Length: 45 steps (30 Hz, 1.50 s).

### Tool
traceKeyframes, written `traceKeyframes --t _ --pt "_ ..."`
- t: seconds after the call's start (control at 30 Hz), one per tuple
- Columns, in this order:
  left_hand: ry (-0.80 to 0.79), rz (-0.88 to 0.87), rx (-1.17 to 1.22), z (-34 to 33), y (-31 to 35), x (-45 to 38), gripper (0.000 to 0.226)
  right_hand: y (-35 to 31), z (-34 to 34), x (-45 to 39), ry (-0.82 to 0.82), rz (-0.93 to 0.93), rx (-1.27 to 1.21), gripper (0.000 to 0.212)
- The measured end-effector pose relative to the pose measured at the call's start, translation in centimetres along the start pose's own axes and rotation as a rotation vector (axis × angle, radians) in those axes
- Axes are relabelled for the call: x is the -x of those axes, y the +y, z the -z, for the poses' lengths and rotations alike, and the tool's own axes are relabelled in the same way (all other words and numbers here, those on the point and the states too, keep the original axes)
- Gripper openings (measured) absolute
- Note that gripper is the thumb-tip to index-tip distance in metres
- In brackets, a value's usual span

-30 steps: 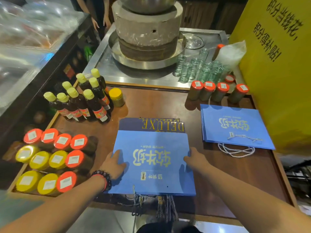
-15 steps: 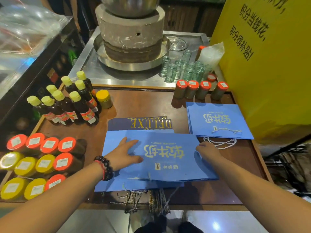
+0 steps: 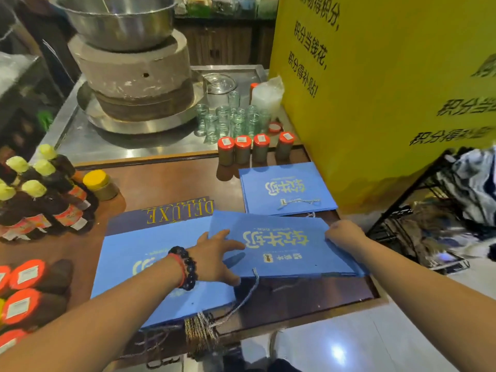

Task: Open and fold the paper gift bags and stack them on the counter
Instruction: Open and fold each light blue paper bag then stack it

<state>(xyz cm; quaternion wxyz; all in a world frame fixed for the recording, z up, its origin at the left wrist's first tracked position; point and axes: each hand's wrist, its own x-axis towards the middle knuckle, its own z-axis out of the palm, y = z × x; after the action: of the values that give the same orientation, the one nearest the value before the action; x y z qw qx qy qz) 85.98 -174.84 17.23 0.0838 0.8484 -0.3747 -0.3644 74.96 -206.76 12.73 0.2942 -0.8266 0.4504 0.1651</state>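
Head view, looking down on a brown wooden surface [image 3: 166,181]. The left hand [image 3: 214,253], with a dark beaded bracelet [image 3: 185,268] on its wrist, has its grip on the left edge of a flat blue paper gift bag [image 3: 281,245], fingers spread over the top and thumb at the near edge. The right hand [image 3: 342,232] grips the bag's right edge with fingers curled. This bag lies tilted, overlapping the right side of a pile of flat blue bags [image 3: 150,264] near the front edge, their cord handles [image 3: 201,328] hanging over it. A second stack of blue bags [image 3: 287,189] lies further back to the right, beside a yellow sign [image 3: 389,89]. Dark bottles with yellow caps [image 3: 45,194] stand at the left, orange-lidded jars [image 3: 252,151] behind the stack, and a stone mill [image 3: 134,76] on a steel tray beyond.
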Motion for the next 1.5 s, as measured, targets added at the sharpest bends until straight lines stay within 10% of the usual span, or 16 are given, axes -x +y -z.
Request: traceKeyframes --t 0.63,0.9,1.17,1.33,1.5 --pt "0.015 0.097 0.389 -2.5 7.7 -6.6 0.054 7.4 4.0 -4.7 -0.367 -0.031 0.286 0.024" --pt "0.322 0.129 -0.153 -4.2 7.8 -6.4 0.049 6.0 3.0 -4.9 -0.459 0.110 0.528 0.029" --pt "0.359 0.079 -0.197 -4.1 7.5 -7.0 0.045 -1.2 2.0 1.9 -0.074 0.615 0.327 0.051" --pt "0.377 0.069 -0.188 -3.8 7.3 -7.1 0.040 -4.1 -1.7 6.3 0.144 0.951 0.450 0.022" --pt "0.398 0.067 -0.195 -3.7 6.9 -6.6 0.040 -4.0 -1.8 5.7 0.048 0.850 0.340 0.018"
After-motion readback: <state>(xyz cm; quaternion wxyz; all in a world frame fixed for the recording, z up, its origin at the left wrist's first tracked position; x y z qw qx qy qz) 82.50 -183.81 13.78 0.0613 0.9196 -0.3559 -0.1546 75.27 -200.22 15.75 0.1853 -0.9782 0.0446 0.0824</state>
